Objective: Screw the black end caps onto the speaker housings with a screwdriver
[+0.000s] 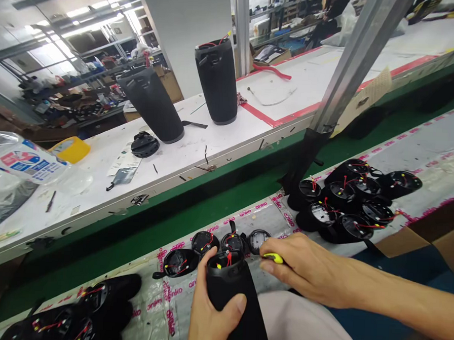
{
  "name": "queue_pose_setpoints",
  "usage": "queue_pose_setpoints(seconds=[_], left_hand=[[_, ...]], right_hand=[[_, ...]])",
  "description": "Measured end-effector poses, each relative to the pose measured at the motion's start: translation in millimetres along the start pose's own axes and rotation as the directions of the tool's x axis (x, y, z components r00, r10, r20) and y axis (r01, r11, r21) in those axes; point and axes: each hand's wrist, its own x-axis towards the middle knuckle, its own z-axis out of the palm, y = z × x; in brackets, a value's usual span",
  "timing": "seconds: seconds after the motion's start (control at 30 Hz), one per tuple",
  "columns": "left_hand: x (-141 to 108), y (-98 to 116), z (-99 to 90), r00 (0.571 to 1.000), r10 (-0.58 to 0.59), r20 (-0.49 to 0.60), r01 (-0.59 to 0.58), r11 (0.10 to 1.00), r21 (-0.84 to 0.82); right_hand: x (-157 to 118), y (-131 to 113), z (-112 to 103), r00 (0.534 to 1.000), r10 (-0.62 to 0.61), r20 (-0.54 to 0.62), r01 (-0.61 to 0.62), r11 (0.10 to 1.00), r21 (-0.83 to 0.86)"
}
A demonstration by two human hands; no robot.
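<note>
My left hand (217,311) is wrapped round a black cylindrical speaker body (239,302), thumb across its front. The speaker is tilted with its open end up, and red wires with small connectors show inside the rim. Just right of that rim, my right hand (301,265) is closed on a small tool with a yellow-green handle (274,257). Its working end is too small to make out, and the tool appears apart from the speaker. Behind my hands stand several more open speaker bodies (180,263) with red wires showing.
More open speakers (342,191) cluster at the right, others (90,305) at lower left. On the white shelf (181,162) stand two speakers (218,83), a round black cap (145,144), yellow tape (72,149) and a plastic bottle (25,159). A metal post (354,70) rises at right.
</note>
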Motion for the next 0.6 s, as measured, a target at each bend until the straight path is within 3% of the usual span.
queue_pose_setpoints(seconds=[0.13,0.23,0.33,0.4,0.5,0.53,0.6], left_hand=[[-3.0,-8.7,-8.3,0.998,-0.054,-0.038,0.051,0.996,-0.079],[-12.3,-27.2,-27.1,0.975,-0.041,-0.218,0.03,0.998,-0.056],[-26.1,-67.3,-50.9,0.903,0.016,-0.43,0.048,0.989,0.139],[-33.9,-103.6,-62.6,0.855,0.064,-0.515,0.109,0.948,0.299],[-37.0,-156.7,-70.3,0.798,0.242,-0.552,0.175,0.783,0.597],[-35.4,-170.2,-71.1,0.795,0.296,-0.53,0.181,0.718,0.672],[-28.8,-188.2,-71.9,0.802,0.346,-0.487,0.149,0.673,0.724]], right_hand=[[-11.2,2.0,9.9,0.996,0.07,-0.051,-0.07,0.997,0.02],[-20.9,6.0,25.2,0.996,0.028,-0.089,-0.028,1.0,0.009],[-27.2,14.4,42.5,0.992,-0.007,-0.128,0.004,1.0,-0.021],[-28.2,22.1,54.5,0.99,-0.005,-0.139,0.002,1.0,-0.021],[-24.6,31.5,68.2,0.997,0.063,-0.04,-0.061,0.997,0.054],[-22.3,32.6,70.5,0.995,0.096,0.01,-0.097,0.992,0.077],[-17.1,30.5,71.1,0.986,0.148,0.083,-0.155,0.983,0.095]])
